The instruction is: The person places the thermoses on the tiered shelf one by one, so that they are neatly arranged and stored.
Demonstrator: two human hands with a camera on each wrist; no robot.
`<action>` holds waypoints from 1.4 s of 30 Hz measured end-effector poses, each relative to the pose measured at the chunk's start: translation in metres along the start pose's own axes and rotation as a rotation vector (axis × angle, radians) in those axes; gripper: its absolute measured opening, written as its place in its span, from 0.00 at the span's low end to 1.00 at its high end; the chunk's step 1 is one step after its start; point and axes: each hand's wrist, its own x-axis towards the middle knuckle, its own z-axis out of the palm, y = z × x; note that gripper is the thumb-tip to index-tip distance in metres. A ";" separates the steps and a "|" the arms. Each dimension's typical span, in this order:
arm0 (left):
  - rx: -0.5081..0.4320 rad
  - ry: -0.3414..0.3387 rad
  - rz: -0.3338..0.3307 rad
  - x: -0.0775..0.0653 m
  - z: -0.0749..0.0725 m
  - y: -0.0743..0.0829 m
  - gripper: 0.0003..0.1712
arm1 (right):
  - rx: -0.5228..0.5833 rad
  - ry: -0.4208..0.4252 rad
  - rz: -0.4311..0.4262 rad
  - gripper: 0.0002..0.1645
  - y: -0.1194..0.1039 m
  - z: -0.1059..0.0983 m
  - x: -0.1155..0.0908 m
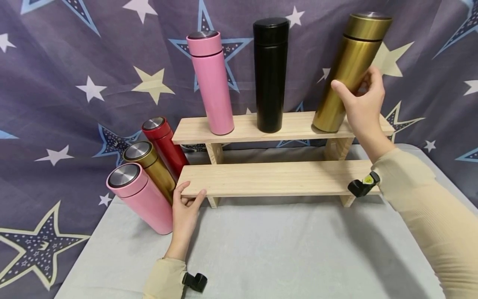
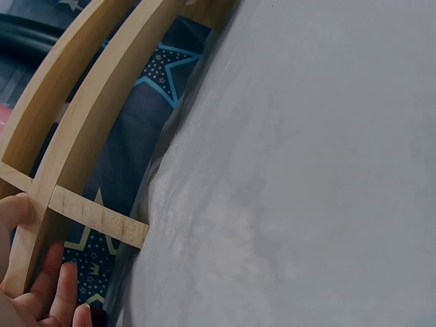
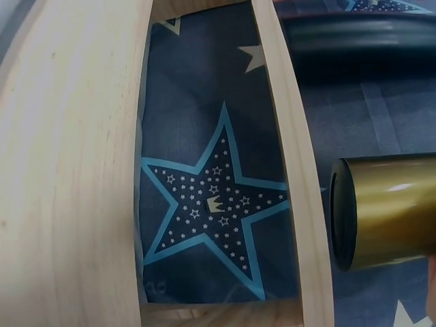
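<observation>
My right hand (image 1: 364, 104) grips a gold thermos bottle (image 1: 349, 70) around its lower half. It leans to the right at the right end of the upper board (image 1: 239, 127) of a two-tier wooden shelf; in the right wrist view its base (image 3: 344, 214) is close to the board's edge, and I cannot tell whether they touch. Upright on that board stand a pink thermos bottle (image 1: 211, 83) and a black thermos bottle (image 1: 270, 74). My left hand (image 1: 185, 216) pinches the left end of the lower board (image 1: 276, 178), with the thumb and fingers on opposite faces in the left wrist view.
Left of the shelf, a red bottle (image 1: 166, 143), another gold bottle (image 1: 158, 172) and another pink bottle (image 1: 149, 203) stand in a row near my left hand. A grey cloth (image 1: 280, 249) covers the table. Behind hangs a star-patterned curtain (image 1: 74, 124).
</observation>
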 end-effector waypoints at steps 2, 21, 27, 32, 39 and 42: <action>-0.002 0.000 0.001 0.000 0.000 0.000 0.34 | -0.010 -0.003 0.002 0.34 -0.001 0.002 0.001; 0.016 0.003 0.000 -0.001 0.001 0.000 0.35 | -0.130 -0.051 0.062 0.43 0.006 0.013 0.006; 0.003 -0.006 -0.005 0.000 0.000 0.001 0.35 | -0.138 -0.062 0.060 0.43 0.012 0.013 0.009; 0.015 -0.007 -0.008 0.000 0.000 0.002 0.35 | -0.140 -0.071 0.054 0.44 0.014 0.014 0.009; 0.007 0.001 0.003 0.000 0.000 0.001 0.35 | -0.157 -0.116 0.087 0.47 0.011 0.011 0.004; 0.009 0.002 -0.002 0.000 0.000 0.001 0.35 | -0.152 -0.145 0.089 0.49 0.011 0.004 -0.003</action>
